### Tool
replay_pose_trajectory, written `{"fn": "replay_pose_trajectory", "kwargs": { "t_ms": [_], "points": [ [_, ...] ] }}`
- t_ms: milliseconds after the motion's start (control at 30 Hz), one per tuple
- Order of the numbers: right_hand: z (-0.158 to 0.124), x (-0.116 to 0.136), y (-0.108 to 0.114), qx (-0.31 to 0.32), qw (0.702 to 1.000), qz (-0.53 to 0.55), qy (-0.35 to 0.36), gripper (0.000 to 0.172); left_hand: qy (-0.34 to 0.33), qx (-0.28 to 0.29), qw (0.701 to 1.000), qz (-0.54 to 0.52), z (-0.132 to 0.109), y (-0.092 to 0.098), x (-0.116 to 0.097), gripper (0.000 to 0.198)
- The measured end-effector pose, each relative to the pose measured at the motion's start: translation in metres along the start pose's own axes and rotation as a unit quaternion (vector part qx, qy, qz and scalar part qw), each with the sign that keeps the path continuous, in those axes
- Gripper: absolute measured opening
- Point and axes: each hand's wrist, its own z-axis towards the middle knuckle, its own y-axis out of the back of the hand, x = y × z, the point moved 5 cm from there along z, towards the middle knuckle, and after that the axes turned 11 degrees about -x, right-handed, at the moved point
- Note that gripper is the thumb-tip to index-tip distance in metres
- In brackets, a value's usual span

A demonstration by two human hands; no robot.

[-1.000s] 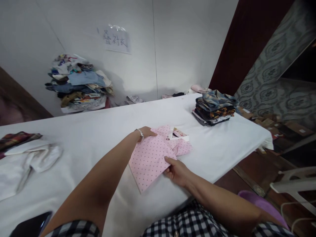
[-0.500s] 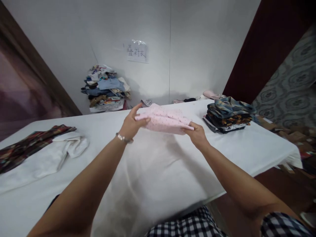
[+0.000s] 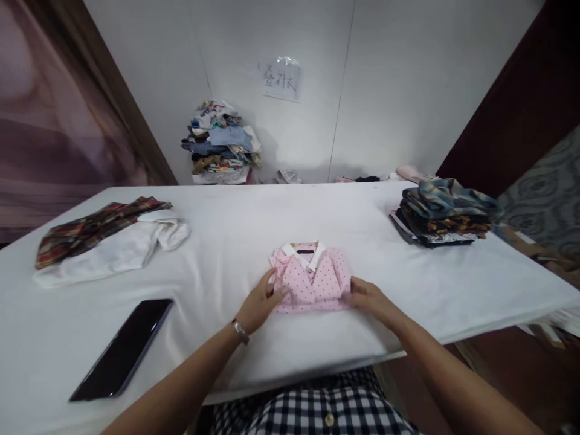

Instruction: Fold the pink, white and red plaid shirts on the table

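A pink dotted shirt (image 3: 319, 281) with a white collar lies folded small on the white-covered table, collar on the far side. My left hand (image 3: 259, 302) holds its left edge, thumb on top of the cloth and a finger along the side. At the opposite edge, my right hand (image 3: 369, 297) grips the cloth, with some fingertips hidden at the fabric. A bracelet is on my left wrist.
A black phone (image 3: 123, 350) lies at the near left. Behind it are a plaid shirt (image 3: 97, 229) and a white garment (image 3: 115, 251). A folded stack (image 3: 444, 214) stands at the right, a tall clothes pile (image 3: 222, 145) by the wall. The table (image 3: 226, 362) ends close to my body.
The pink shirt was held raised above the table with its underside toward me. Now it lies on the table, collar showing, closer to me. The view has shifted and shows the phone.
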Motion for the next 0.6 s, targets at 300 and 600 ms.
{"fn": "replay_pose_trajectory", "kwargs": {
  "t_ms": [300, 600],
  "points": [
    [0.031, -0.010, -0.001, -0.210, 0.959, -0.190, -0.004, 0.067, 0.052, -0.108, 0.990, 0.074, 0.013, -0.010, -0.014, 0.046],
    [0.021, -0.009, 0.000, -0.154, 0.876, -0.449, 0.087, 0.053, -0.066, -0.111, 0.949, 0.287, 0.004, -0.002, -0.016, 0.016]
  ]
}}
